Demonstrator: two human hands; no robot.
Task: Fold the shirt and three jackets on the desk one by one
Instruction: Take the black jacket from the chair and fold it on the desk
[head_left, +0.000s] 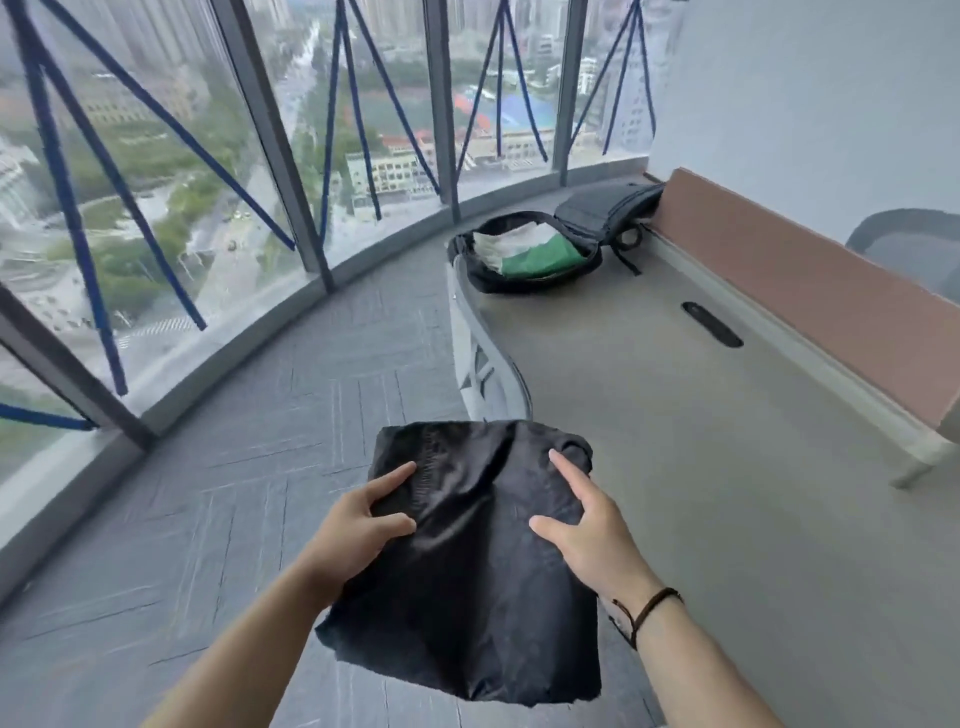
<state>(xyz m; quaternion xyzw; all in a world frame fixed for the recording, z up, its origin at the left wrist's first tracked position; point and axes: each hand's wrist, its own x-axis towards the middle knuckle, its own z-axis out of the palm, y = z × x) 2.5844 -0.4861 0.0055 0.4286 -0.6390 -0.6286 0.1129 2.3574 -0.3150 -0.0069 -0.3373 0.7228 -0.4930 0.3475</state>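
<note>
1. Black jacket (467, 525): thin, slightly glossy fabric, lying folded into a rough rectangle, being held above the floor beside the tabletop (675, 415) edge.
2. Left hand (358, 519) and right hand (587, 525): each grip is pinching the jacket, thumb and forefinger lying on top.
3. Remaining fingers are sitting hidden underneath the cloth.

Both hands, left hand (358, 525) and right hand (587, 530), hold a folded black jacket (467, 587).
</note>
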